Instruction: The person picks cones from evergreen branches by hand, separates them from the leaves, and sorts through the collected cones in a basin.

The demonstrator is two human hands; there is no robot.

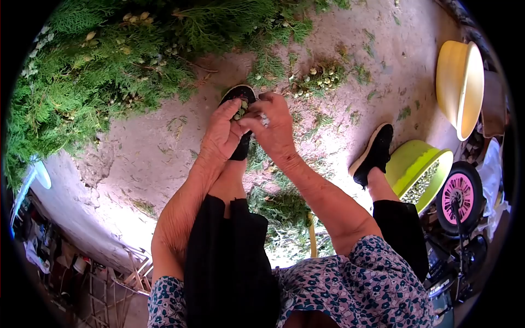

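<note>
My left hand (221, 131) is closed on a small evergreen sprig (240, 109) with green cones, thumb and fingers pinching it above my black shoe. Close beside it, my right hand (276, 123) has its fingers curled in toward the sprig. Several small pale green cones (264, 119) show between the right hand's fingers. The fingertips of both hands nearly meet, and what lies right between them is partly hidden. A lime-green basin (404, 161) to the right of my shoes holds many similar pale cones (424, 183).
A large heap of cut evergreen branches (120, 76) fills the upper left. A cone-bearing cluster (320, 79) and scattered sprigs lie on the concrete floor (147, 158). On the right, a yellow basin (451, 82) rests tipped, near a pink-rimmed wheel (459, 198).
</note>
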